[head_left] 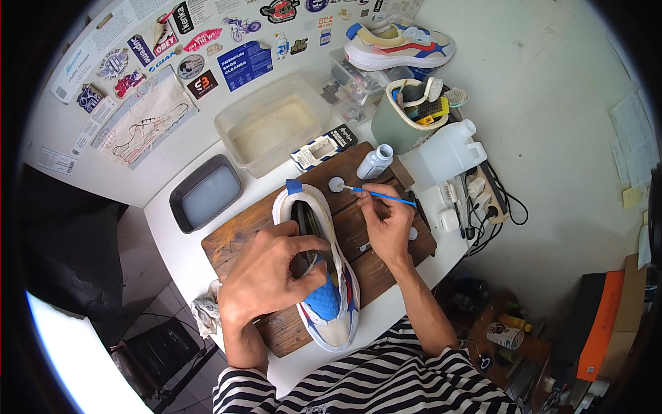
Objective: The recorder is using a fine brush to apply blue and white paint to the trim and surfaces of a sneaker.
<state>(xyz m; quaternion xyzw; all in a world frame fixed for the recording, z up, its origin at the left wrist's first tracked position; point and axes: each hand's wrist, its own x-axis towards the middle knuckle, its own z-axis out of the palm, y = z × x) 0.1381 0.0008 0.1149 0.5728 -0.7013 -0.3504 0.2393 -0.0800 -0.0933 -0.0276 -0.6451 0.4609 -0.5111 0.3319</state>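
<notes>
Left hand [272, 272] grips sneaker [324, 276] mid wooden board [234, 241]; right hand [387, 224] pinches blue brush [383, 196], tip at small cap [336, 184] near board's far edge.

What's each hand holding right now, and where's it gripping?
Right hand pinches a blue brush near mid-handle; left hand grips the sneaker across its laced middle.

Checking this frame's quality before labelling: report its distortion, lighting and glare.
Head view: heavy fisheye bending, black rim at the corners; even soft light on the brown wooden board; white glare at the lower left edge; left hand on the white-and-blue sneaker and right hand with the thin blue brush are sharp.
</notes>
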